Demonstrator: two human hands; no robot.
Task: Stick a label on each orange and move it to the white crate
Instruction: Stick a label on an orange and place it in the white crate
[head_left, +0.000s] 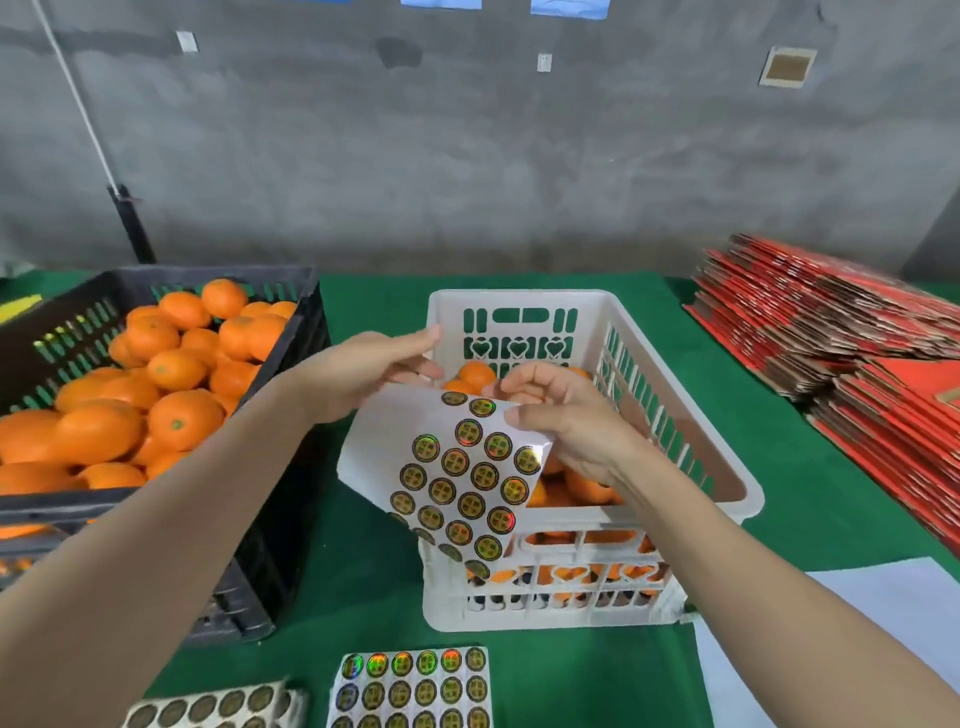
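A white sheet of round holographic labels (457, 478) hangs over the near left corner of the white crate (675, 395). My left hand (374, 371) holds the sheet's top edge. My right hand (561, 410) pinches at the sheet's upper right edge, beside the labels there. Several oranges (475, 375) lie inside the white crate, partly hidden by the sheet and my hands. The black crate (291, 291) on the left is heaped with oranges (182, 415).
More label sheets (415, 686) lie on the green table (363, 597) at the near edge. A stack of red flattened cartons (841, 332) fills the right side. White paper (883, 613) lies at the near right. A grey wall stands behind.
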